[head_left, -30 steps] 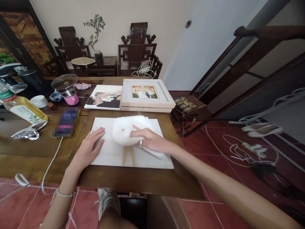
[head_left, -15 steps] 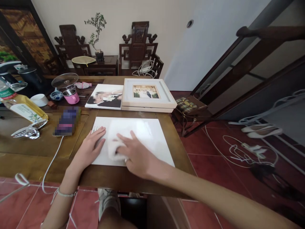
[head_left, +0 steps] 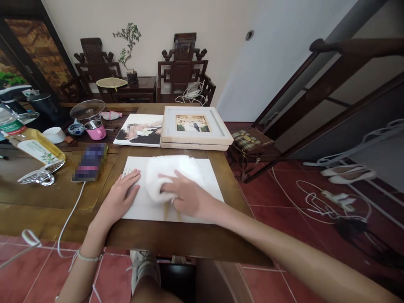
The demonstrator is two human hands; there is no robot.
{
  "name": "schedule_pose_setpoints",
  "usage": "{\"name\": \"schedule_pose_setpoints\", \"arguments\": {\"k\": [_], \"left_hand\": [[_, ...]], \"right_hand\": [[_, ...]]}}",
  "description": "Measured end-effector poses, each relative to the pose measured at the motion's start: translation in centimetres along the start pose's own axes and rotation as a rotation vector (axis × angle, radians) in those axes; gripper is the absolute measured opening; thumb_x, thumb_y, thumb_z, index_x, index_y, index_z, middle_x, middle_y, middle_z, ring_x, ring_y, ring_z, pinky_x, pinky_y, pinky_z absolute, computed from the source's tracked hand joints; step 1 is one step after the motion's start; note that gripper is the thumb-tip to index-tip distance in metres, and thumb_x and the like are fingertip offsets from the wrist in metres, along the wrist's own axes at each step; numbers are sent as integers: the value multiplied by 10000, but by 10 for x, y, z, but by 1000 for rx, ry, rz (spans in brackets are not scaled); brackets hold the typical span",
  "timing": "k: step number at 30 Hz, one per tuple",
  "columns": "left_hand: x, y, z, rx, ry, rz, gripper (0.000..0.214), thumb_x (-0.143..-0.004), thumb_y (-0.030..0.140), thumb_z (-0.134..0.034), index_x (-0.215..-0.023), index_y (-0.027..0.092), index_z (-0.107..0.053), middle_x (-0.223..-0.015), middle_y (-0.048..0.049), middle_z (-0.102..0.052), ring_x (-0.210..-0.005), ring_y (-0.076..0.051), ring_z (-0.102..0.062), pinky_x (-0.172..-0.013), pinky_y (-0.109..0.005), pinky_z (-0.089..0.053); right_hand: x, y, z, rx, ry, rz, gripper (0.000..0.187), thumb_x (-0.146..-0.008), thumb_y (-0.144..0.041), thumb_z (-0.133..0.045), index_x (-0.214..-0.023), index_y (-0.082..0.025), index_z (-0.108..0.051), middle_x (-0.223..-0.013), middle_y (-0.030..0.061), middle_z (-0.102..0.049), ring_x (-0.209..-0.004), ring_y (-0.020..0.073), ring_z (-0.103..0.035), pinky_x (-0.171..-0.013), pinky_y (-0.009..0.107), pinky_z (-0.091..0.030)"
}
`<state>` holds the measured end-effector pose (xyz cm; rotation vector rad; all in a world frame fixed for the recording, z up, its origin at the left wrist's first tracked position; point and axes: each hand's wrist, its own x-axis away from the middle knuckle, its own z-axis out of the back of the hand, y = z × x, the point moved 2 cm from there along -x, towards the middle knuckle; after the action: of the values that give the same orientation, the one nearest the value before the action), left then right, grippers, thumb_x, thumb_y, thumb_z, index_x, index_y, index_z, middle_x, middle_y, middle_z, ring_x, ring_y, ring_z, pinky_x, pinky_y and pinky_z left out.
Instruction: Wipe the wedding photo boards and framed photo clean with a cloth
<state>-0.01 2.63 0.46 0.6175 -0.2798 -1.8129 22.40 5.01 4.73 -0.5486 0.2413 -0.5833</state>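
A glossy white panel (head_left: 143,213) lies flat near the front edge of the wooden table. My left hand (head_left: 121,194) rests open on its left side, palm down with the fingers stretched out. My right hand (head_left: 189,194) presses a fluffy white cloth (head_left: 172,166) against the middle of the panel. The cloth bunches around my fingers and is slightly blurred; the fingertips are partly hidden in it.
Behind the panel lie a photo print (head_left: 139,130) and a framed photo (head_left: 197,126). To the left are a phone (head_left: 90,162) on a white cable, a clear hair claw (head_left: 44,174), an oil bottle (head_left: 41,145) and a pink cup (head_left: 95,130).
My right hand has moved a little right and away from me with the cloth, which now spreads wider over the panel. The left hand keeps its place.
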Motion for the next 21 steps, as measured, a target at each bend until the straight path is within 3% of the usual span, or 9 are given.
{"name": "schedule_pose_setpoints", "arguments": {"k": [4, 8, 10, 14, 16, 18, 21], "left_hand": [[0, 2, 0, 14, 2, 1, 410, -941, 363, -429, -1285, 185, -563, -1391, -103, -532, -1330, -244, -446, -1149, -504, -255], [0, 4, 1, 17, 0, 7, 406, -945, 353, -414, -1286, 191, -563, -1392, -100, -532, -1326, -241, -451, -1147, -505, -257], [0, 4, 1, 18, 1, 14, 406, -944, 347, -408, -1284, 193, -567, -1385, -101, -539, -1324, -246, -454, -1138, -510, -275], [0, 4, 2, 19, -20, -7, 414, -935, 290, -385, -1304, 208, -553, -1406, -94, -517, -1327, -248, -449, -1137, -522, -271], [1, 3, 2, 23, -21, -16, 422, -925, 262, -376, -1306, 212, -550, -1412, -93, -510, -1331, -245, -445, -1139, -527, -263], [1, 3, 2, 24, -12, -15, 421, -922, 260, -372, -1296, 207, -558, -1406, -94, -517, -1331, -244, -445, -1141, -525, -263], [1, 2, 1, 12, -10, -4, 412, -936, 301, -383, -1288, 187, -566, -1398, -104, -524, -1329, -245, -447, -1146, -512, -258]], "right_hand": [[-32, 22, 6, 150, 25, -103, 514, -699, -39, -409, -1178, -131, -571, -1385, 164, -513, -1409, 253, -277, -1138, 552, -155], [-40, 10, -5, 319, 67, -164, 519, -742, -32, -426, -1236, -117, -563, -1482, 180, -384, -1422, 315, -219, -1105, 630, -137], [-31, -8, -15, 351, 37, -139, 473, -772, -47, -425, -1202, -137, -600, -1492, 162, -372, -1417, 338, -222, -1091, 661, -134], [8, -55, -34, 309, -160, 46, 373, -814, -167, -490, -1152, -145, -645, -1499, 187, -343, -1403, 393, -226, -1066, 706, -139], [27, -68, -38, 260, -184, 125, 348, -821, -205, -501, -1130, -162, -655, -1490, 167, -371, -1405, 374, -234, -1088, 682, -134], [38, -69, -37, 206, -159, 146, 339, -800, -203, -510, -1103, -184, -662, -1470, 131, -419, -1406, 326, -259, -1119, 631, -136], [33, -47, -28, 176, -87, 83, 374, -722, -138, -515, -1057, -195, -671, -1466, 95, -435, -1403, 276, -284, -1138, 584, -142]]}}
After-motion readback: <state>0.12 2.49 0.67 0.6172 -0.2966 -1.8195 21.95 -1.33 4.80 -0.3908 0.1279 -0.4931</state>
